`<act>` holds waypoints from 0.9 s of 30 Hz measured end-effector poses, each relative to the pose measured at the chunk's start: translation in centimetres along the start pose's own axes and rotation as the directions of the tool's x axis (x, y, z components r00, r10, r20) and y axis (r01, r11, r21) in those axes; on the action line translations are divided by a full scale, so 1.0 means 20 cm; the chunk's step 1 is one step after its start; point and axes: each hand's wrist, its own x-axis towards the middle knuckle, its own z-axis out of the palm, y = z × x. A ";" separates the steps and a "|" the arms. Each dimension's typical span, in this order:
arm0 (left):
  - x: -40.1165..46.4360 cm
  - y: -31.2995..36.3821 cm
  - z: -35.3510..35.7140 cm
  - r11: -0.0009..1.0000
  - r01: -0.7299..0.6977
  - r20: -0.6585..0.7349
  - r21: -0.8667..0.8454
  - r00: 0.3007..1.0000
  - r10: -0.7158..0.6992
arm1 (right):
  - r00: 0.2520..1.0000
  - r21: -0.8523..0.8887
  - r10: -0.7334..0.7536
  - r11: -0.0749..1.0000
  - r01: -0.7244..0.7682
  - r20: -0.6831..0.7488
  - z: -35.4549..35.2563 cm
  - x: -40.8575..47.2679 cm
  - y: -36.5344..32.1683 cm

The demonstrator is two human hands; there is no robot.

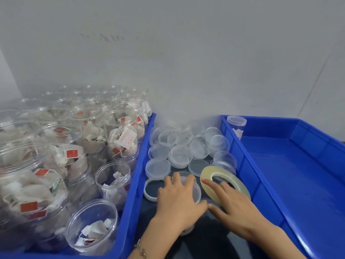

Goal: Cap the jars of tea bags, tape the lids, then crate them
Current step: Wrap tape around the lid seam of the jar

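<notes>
One capped jar (236, 126) sits crated (most jars (119, 135) remain uncapped); left hand (179, 199) grips a lid (196, 191), right hand (237, 206), fingers spread, touches the tape roll (207, 176).

Open clear jars (119, 131) of tea bags stand packed in the left blue crate (130, 212). Clear lids (180, 156) lie heaped between crates, beside a tilted tape roll (209, 176). One capped jar (236, 126) stands in the right crate (298, 174).

Soft, even, hazy light; wide-angle bending at edges.
</notes>
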 end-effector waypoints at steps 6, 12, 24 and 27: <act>0.01 0.00 0.00 0.999 0.030 0.008 0.023 1.000 -0.031 | 0.998 -0.258 0.031 0.965 -0.045 -0.060 0.00 0.01 0.03; 0.00 -0.01 0.02 0.999 0.008 -0.081 0.049 0.997 -0.004 | 0.998 -0.282 0.060 0.958 -0.061 -0.013 0.02 0.09 0.00; -0.01 0.01 0.04 0.992 0.075 -0.142 0.105 0.988 -0.060 | 0.983 -0.240 0.001 0.970 -0.046 -0.185 0.11 0.14 -0.02; -0.01 0.01 0.02 0.990 0.108 -0.144 0.090 0.985 -0.095 | 0.981 -0.161 0.119 0.976 -0.144 -0.154 0.14 0.19 -0.03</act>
